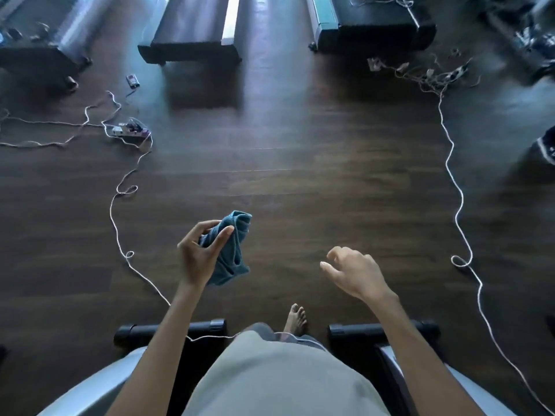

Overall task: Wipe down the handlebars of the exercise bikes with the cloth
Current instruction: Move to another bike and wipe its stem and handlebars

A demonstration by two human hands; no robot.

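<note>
Dark wood floor (300,181); white cords (456,205) trailing; power strip (130,130) left; treadmill (195,34) ahead.

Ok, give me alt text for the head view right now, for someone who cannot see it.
The left hand holds a bunched blue cloth above a dark wood floor, while the right hand hangs open and empty. White cords trail across the floor toward treadmill ends ahead; no handlebar is being wiped.
</note>
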